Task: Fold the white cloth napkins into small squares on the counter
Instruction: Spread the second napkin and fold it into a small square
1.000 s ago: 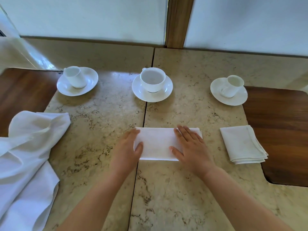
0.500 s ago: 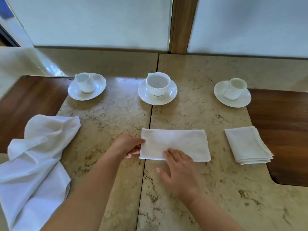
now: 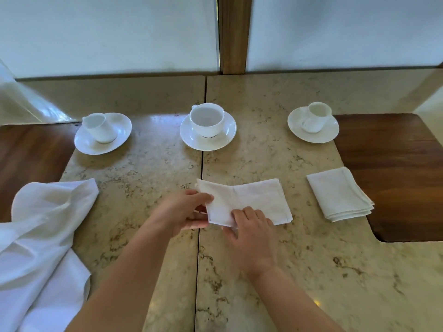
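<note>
A white napkin (image 3: 249, 200), folded into a long rectangle, lies on the stone counter (image 3: 263, 271) in the middle. My left hand (image 3: 184, 212) pinches its left end, thumb on top, and that end is lifted a little. My right hand (image 3: 251, 233) pinches the napkin's near edge just left of its middle. To the right lies a finished napkin (image 3: 339, 194) folded into a small square. Unfolded white cloth (image 3: 40, 240) is heaped at the left edge.
Three white cups on saucers stand in a row behind: left cup (image 3: 100, 128), middle cup (image 3: 207, 123), right cup (image 3: 315, 117). Dark wooden panels (image 3: 393, 173) flank the stone on both sides. A wall with a wooden post (image 3: 233, 34) closes the back.
Both hands left the napkin's top and went to its edges. The left hand took the left end and raised it; the right hand slid to the near edge and pinched it.
</note>
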